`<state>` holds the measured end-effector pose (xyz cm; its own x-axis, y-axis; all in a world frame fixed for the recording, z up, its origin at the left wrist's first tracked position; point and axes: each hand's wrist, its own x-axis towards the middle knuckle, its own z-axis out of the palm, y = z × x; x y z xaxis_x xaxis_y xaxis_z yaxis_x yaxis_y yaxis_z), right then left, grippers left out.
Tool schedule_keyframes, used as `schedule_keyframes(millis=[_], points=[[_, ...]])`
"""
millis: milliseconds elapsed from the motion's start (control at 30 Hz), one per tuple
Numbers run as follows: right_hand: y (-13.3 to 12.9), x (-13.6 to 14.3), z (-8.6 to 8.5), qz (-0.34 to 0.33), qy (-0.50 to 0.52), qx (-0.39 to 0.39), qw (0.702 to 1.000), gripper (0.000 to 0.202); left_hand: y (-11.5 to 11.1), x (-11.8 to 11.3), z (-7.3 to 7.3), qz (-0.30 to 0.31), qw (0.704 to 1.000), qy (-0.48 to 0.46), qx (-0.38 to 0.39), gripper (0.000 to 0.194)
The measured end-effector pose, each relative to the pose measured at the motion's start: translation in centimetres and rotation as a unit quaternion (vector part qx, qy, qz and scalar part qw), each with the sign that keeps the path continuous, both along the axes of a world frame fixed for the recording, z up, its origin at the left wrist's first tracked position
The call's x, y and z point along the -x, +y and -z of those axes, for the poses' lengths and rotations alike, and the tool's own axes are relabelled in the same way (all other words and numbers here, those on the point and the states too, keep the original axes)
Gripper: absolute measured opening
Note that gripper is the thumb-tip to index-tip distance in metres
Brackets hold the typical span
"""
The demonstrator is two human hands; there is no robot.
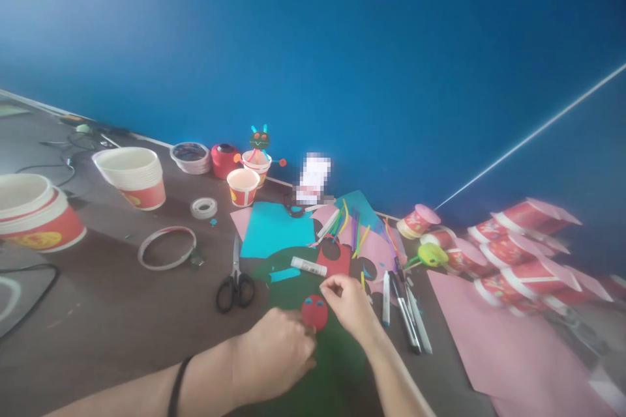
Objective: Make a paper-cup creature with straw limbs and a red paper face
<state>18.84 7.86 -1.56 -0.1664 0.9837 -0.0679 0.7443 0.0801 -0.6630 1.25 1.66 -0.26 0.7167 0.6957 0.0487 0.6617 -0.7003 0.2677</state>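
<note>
My left hand (276, 355), with a black band at the wrist, is closed on the edge of a red paper circle (314, 314) that bears two small blue pieces. Just right of the circle, my right hand (346, 303) has its thumb and forefinger pinched together; anything between them is too small to make out. A white glue stick (309, 266) lies beyond both hands, beside a red sheet with a round hole (341, 260). Green paper (337, 365) lies beneath my hands, and a blue strip (285, 275) rests on its far part.
Black-handled scissors (235, 287) lie left of the papers. Pens (405, 313) and pink sheets (513, 339) are at right, with decorated cups (518, 254) behind. Stacked paper cups (141, 176), a tape roll (203, 208) and a cup figure (259, 140) stand left and back, near the blue wall.
</note>
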Motion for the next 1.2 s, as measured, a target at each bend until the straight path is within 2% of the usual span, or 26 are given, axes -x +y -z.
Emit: schedule_keyframes(millis=[133, 233, 400, 500, 600, 733, 867, 1000, 1200], points=[[0.0, 0.0, -0.2, 0.012, 0.018, 0.02, 1.0, 0.016, -1.5, -0.5, 0.3, 0.047, 0.996, 0.055, -0.055, 0.018], [0.0, 0.0, -0.2, 0.019, 0.021, 0.014, 1.0, 0.015, -1.8, -0.8, 0.2, 0.063, 0.994, 0.072, -0.058, 0.021], [0.1, 0.1, -0.1, 0.012, 0.026, 0.003, 1.0, 0.014, -0.3, -0.7, 0.4, -0.024, 0.999, -0.037, 0.02, 0.014], [0.1, -0.1, 0.0, 0.004, 0.043, 0.012, 0.999, 0.014, 1.1, -0.3, 0.7, -0.065, 0.987, -0.131, 0.068, 0.009], [0.1, -0.3, 0.0, -0.003, 0.055, 0.017, 0.998, 0.014, 1.9, -0.1, 1.1, -0.102, 0.977, -0.173, 0.071, 0.008], [0.1, -0.4, 0.0, -0.009, 0.03, -0.009, 0.999, 0.015, 2.2, -0.3, 1.4, -0.168, 0.973, -0.153, 0.039, 0.017], [0.1, -0.3, 0.1, -0.007, -0.001, -0.021, 1.0, 0.016, 2.3, -1.0, 1.5, -0.215, 0.972, -0.088, 0.03, 0.04], [0.0, -0.2, 0.3, -0.01, -0.01, -0.023, 1.0, 0.017, 2.5, -1.4, 1.7, -0.22, 0.973, -0.057, 0.034, 0.043], [0.0, -0.1, 0.1, -0.016, 0.007, -0.023, 1.0, 0.015, 2.6, -1.2, 1.7, -0.215, 0.973, -0.073, 0.034, 0.041]])
